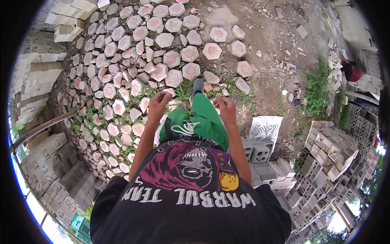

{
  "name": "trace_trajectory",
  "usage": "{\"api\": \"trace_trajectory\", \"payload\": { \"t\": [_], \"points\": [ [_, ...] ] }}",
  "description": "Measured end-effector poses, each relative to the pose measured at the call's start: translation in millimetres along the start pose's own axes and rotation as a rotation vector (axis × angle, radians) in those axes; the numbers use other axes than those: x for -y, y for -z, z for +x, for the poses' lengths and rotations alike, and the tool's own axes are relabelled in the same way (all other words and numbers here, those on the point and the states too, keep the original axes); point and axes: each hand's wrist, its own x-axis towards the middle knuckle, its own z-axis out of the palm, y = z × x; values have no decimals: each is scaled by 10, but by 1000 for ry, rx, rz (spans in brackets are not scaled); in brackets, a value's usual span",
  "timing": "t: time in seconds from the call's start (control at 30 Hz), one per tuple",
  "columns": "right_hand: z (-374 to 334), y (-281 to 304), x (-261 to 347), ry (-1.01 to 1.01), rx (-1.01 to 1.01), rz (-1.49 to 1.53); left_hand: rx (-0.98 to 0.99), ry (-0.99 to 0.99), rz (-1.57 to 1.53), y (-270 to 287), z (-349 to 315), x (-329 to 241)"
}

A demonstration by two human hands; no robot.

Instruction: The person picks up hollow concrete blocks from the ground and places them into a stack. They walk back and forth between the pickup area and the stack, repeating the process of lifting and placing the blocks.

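My left hand (159, 103) hangs in front of my left thigh, its fingers curled together with nothing visible in them. On the other side, my right hand (226, 107) is held beside my right leg, also with fingers curled in and no object showing. Neither hand touches anything. Beyond them, many hexagonal paving blocks (173, 59) with pinkish centres lie over the ground, some flat and some tilted. One block (191, 70) lies just ahead of my grey shoe (198, 86). Broken pieces and grass (185, 90) surround my feet.
Stacked grey hollow blocks (260, 151) stand close on my right, beside a white printed sack (266, 127). Taller block stacks (331, 150) rise farther right, and others (53, 162) on the left. A wooden pole (44, 125) juts in at left. Another person (354, 71) is at far right.
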Motion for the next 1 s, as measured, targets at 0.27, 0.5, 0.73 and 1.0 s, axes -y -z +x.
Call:
{"api": "trace_trajectory", "payload": {
  "t": [0.27, 0.5, 0.73, 1.0],
  "points": [
    [923, 62, 675, 3, 97, 16, -136, -78, -1, -230, 536, -822],
    [1425, -124, 900, -40, 154, 53, -182, -13, -16, -162, 987, -1041],
    [2332, -456, 1420, -29, 179, 7, -127, -20, -121, -12, 1996, -1190],
    [3697, -1047, 2218, 191, 124, -44, 5, -137, 93, 239, 3633, -1959]
  ]
}}
